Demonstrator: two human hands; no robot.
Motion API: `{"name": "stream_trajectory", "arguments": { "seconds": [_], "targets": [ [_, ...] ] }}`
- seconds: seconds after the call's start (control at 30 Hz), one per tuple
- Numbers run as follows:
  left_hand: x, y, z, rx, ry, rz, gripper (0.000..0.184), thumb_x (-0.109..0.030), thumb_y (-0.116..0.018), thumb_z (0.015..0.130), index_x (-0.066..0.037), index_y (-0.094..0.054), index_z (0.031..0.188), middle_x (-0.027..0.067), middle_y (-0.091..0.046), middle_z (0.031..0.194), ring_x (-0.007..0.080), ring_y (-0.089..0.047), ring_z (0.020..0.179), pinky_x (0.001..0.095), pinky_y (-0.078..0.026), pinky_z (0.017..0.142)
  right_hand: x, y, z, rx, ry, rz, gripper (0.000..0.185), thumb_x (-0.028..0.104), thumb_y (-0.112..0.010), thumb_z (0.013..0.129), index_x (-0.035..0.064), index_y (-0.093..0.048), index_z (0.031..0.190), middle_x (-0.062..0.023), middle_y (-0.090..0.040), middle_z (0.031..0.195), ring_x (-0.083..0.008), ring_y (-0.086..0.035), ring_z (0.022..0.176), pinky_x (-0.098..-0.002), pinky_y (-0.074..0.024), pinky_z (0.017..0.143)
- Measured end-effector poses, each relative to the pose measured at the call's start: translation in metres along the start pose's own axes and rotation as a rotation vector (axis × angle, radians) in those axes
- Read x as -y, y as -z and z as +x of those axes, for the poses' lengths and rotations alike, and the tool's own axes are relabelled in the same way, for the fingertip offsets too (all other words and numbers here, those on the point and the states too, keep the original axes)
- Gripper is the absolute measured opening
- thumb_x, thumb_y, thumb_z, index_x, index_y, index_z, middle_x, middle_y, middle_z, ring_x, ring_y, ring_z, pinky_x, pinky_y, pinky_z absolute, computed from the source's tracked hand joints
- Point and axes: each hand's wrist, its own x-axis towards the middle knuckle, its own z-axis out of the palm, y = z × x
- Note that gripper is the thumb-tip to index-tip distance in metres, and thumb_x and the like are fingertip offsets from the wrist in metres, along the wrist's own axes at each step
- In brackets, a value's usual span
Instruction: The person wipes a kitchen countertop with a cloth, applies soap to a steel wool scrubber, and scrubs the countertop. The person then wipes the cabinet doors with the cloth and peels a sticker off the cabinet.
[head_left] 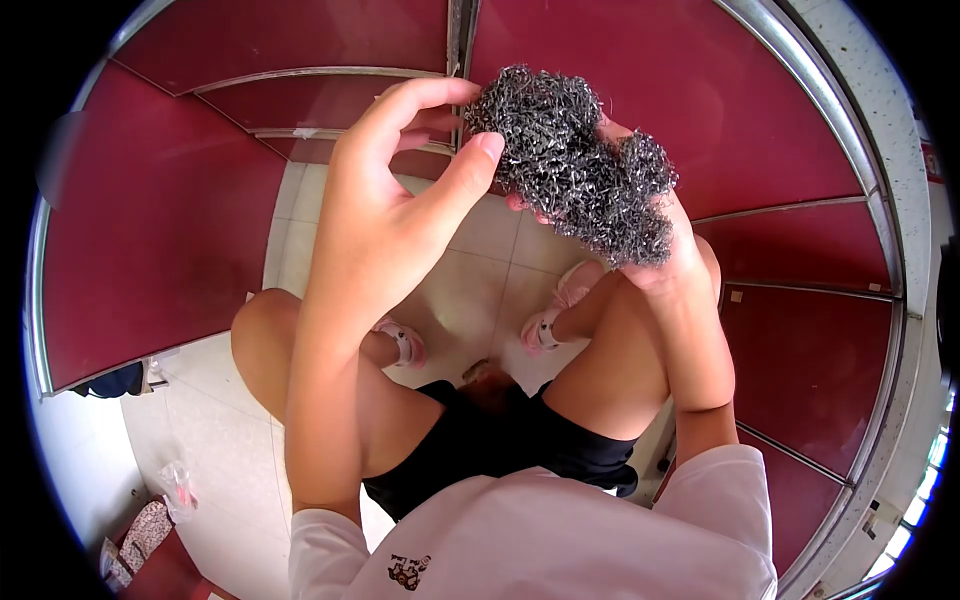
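Note:
A tangled grey mass of metal wool (pixel 570 160) is held up at the top centre. My left hand (pixel 410 170) grips its left end, with the thumb in front and the fingers curled behind. Beneath and behind the right part lies my right hand (pixel 670 245), mostly hidden by the curly strands; a few of its fingertips show at the lower left edge of the wool.
Dark red cabinet panels (pixel 800 120) with metal edges stand in front and on both sides. Below are my bare knees, pink-and-white shoes (pixel 540 330) and the tiled floor (pixel 480 260). A clear plastic bag (pixel 178 490) lies at the lower left.

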Motion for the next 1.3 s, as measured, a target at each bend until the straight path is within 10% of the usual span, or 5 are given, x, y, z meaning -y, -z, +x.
{"name": "stream_trajectory", "arguments": {
  "seconds": [0.13, 0.47, 1.07, 1.3],
  "targets": [
    [-0.003, -0.001, -0.001, 0.029, 0.018, -0.093, 0.031, -0.011, -0.07, 0.083, 0.002, -0.06, 0.109, 0.0068, -0.065, 0.1, 0.0137, -0.06, 0.088, 0.0279, -0.049, 0.077, 0.002, 0.006, -0.001, 0.054, -0.032, -0.067, 0.062, 0.039, -0.046, 0.096, -0.0025, -0.036, 0.141, -0.0157, -0.053, 0.133, -0.0237, -0.058, 0.117, -0.0348, -0.0489, 0.098],
    [-0.001, -0.002, 0.0, 0.026, -0.024, -0.086, 0.03, -0.014, -0.073, 0.082, 0.0, -0.061, 0.106, 0.0055, -0.065, 0.098, 0.0125, -0.059, 0.086, 0.0268, -0.048, 0.076, 0.001, 0.017, 0.004, 0.372, -0.019, 0.274, 0.047, 0.028, -0.041, 0.1, -0.0023, -0.043, 0.136, -0.0131, -0.057, 0.128, -0.02, -0.06, 0.111, -0.0311, -0.0516, 0.093],
    [-0.001, -0.009, 0.0, -0.017, -0.021, -0.064, 0.033, -0.018, -0.077, 0.079, 0.001, -0.061, 0.1, 0.0042, -0.066, 0.091, 0.0089, -0.059, 0.08, 0.0238, -0.047, 0.07, -0.004, 0.004, 0.002, -0.016, -0.027, 0.04, 0.041, 0.031, -0.045, 0.1, -0.0014, -0.053, 0.124, -0.0093, -0.065, 0.11, -0.0157, -0.066, 0.093, -0.0275, -0.0549, 0.081],
    [0.004, -0.023, -0.003, -0.132, 0.084, -0.23, 0.033, -0.015, -0.078, 0.08, 0.005, -0.061, 0.1, 0.0055, -0.066, 0.086, 0.005, -0.058, 0.071, 0.0188, -0.047, 0.062, 0.005, 0.009, -0.001, -0.132, 0.31, -0.606, 0.029, 0.025, -0.055, 0.098, -0.0018, -0.062, 0.104, -0.0008, -0.063, 0.088, -0.0059, -0.056, 0.079, -0.0209, -0.0458, 0.073]
  ]
}}
